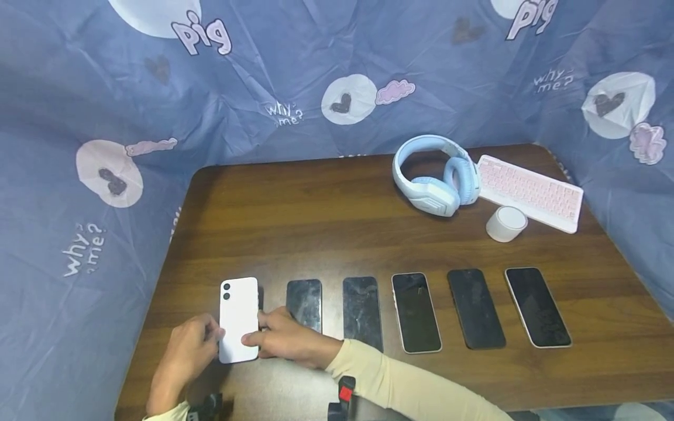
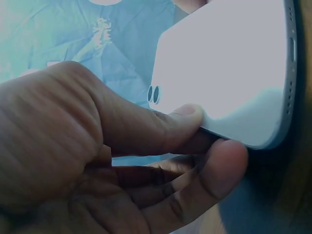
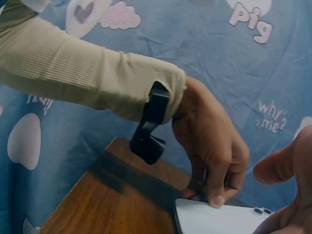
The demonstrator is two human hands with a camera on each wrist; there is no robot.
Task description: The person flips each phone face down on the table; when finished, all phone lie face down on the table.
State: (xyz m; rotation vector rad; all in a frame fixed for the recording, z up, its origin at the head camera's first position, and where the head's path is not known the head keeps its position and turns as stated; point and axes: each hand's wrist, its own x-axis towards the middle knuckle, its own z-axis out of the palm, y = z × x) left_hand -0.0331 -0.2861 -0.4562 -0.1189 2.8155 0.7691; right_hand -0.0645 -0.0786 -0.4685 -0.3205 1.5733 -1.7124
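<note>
A white smartphone is at the left of the table, its back and two camera lenses facing up. My left hand pinches its left edge; in the left wrist view the thumb lies on the phone's back while curled fingers sit at and below the edge. From the other side my right hand grips the right edge, thumb on the back. The right wrist view shows the left hand at the phone. The nearest dark-screened phone is partly hidden behind the right hand.
Several more phones lie screen up in a row to the right, including a black one and a white-edged one. Light-blue headphones, a pink-and-white keyboard and a white cylinder stand at the back right. Printed blue cloth surrounds the table.
</note>
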